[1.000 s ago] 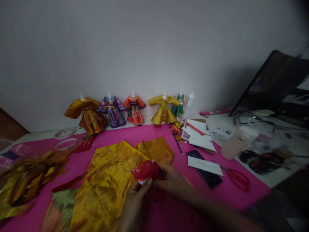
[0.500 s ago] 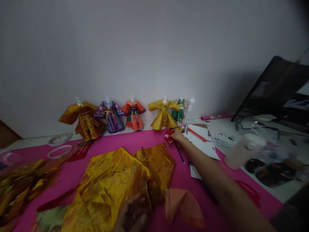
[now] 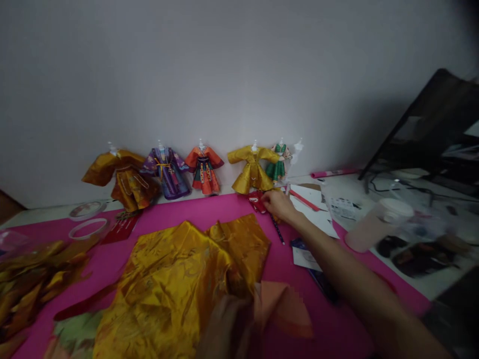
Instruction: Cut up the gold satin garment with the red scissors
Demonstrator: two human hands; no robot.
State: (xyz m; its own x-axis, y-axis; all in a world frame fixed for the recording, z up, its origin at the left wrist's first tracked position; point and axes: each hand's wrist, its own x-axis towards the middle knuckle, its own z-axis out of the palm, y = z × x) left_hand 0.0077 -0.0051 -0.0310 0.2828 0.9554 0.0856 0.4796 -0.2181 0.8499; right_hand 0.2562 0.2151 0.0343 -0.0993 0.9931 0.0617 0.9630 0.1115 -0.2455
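Red cloth (image 3: 257, 202), a small piece with white marks, lies just right of centre in the frame, on the far part of the pink sheet (image 3: 209, 207), just below a yellow doll dress (image 3: 251, 169). Right hand (image 3: 281, 206) reaches up from the lower right corner; fingers bent, tips touching the cloth's right end. Cannot tell whether they grasp it or only rest there. Left hand (image 3: 226, 319) at bottom centre, blurred and dark, over the lower right edge of a large yellow cloth (image 3: 160, 289); its grip cannot be made out.

Peach cloth (image 3: 282, 309) lies just right of the left hand. Dark dotted pen (image 3: 277, 229) slants below the right hand; white papers (image 3: 312, 212) to the right of it. Phone (image 3: 324, 286) partly hidden by the right forearm, a white card (image 3: 305, 257) over it.

Left of frame: heap of gold scraps (image 3: 33, 279), white ring (image 3: 88, 229), red card (image 3: 119, 230). Along the wall, middle of frame: purple dress (image 3: 167, 172), orange-red dress (image 3: 204, 169), green dress (image 3: 277, 167).
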